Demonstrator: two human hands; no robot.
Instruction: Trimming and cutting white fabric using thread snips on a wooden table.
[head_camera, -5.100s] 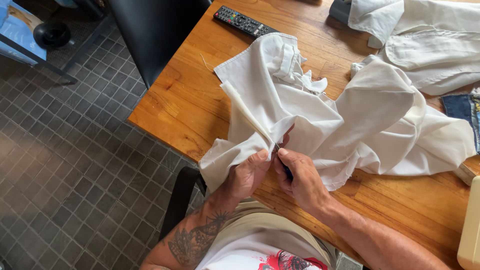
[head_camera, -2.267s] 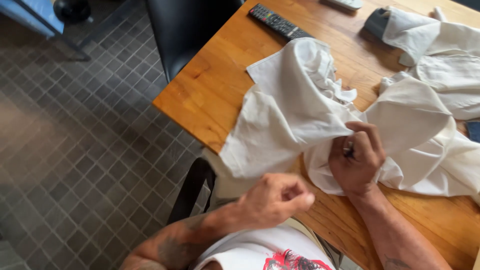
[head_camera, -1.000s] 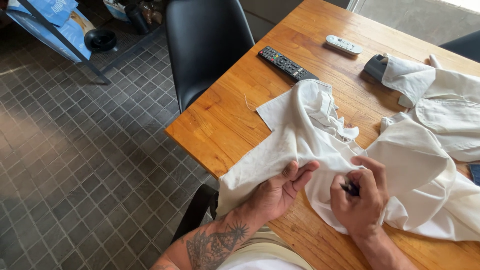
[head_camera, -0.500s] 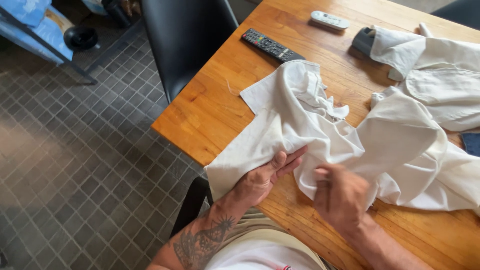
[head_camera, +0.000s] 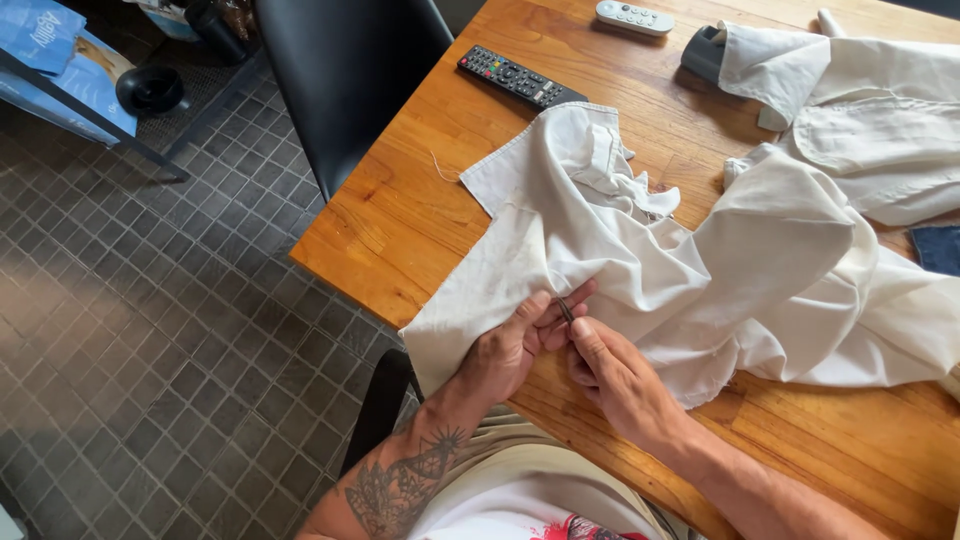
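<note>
Both hands together at cloth edge: left hand (head_camera: 515, 345) pinching cream garment (head_camera: 640, 260), right hand (head_camera: 615, 375) gripping small dark tool (head_camera: 565, 309)

Cream cloth (head_camera: 640, 270), black remote (head_camera: 520, 78) (grey-tiled floor (head_camera: 150, 350))

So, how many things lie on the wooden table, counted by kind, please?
Cream garments: 2, one under both hands and one at the far right
Remote controls: 2, one black and one white
Dark grey object, partly under the far garment: 1
Blue denim piece at the right edge: 1
Total: 6
</note>
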